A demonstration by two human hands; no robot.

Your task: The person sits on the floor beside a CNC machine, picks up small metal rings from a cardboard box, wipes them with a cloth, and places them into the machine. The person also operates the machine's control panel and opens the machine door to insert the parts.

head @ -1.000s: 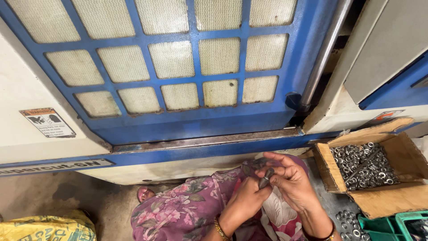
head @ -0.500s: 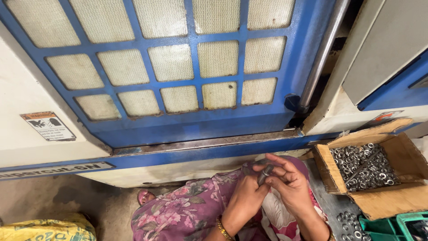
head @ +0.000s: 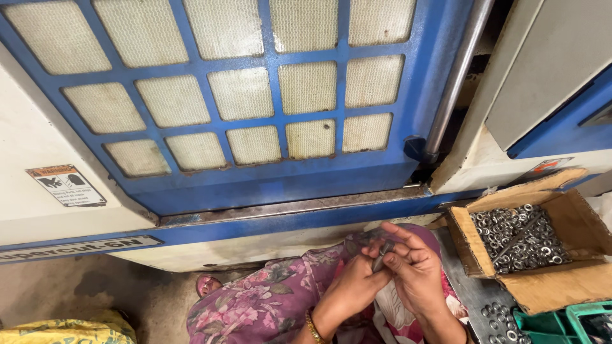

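A big blue machine door with mesh windows fills the upper part of the frame, above a dusty floor at lower left. At lower centre, over a flowered cloth, the left hand and right hand meet, both pinching a small dark metal bolt between their fingertips. A cardboard box of metal washers sits at right, near the hands, with loose washers lying below it.

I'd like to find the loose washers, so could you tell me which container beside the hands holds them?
The open cardboard box holds the heap of metal washers; the green crates nearer the camera don't.
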